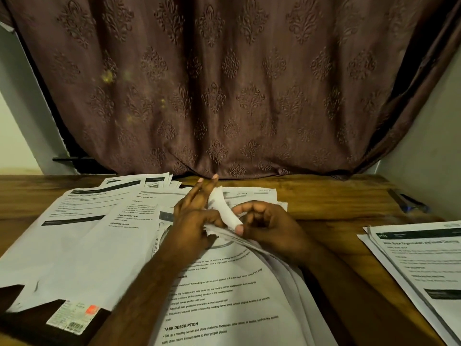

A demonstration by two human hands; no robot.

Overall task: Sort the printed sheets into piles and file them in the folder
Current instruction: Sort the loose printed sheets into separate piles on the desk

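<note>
Both hands, your left hand (192,221) and right hand (264,226), pinched the stack's (224,295) curled top corner to peel a sheet (222,206) free.

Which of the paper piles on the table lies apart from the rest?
The small pile of printed white sheets at the right edge of the wooden table. Bare wood separates it from the overlapping sheets on the left.

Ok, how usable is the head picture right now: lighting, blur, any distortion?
Head view: dim, warm light; the curtain bows outward from wide-angle distortion, with a yellowish flare spot on its left. Both hands, left hand and right hand, are slightly motion-blurred around the curled sheet corner. Headings on the near stack read; small print on the right pile is soft.
</note>
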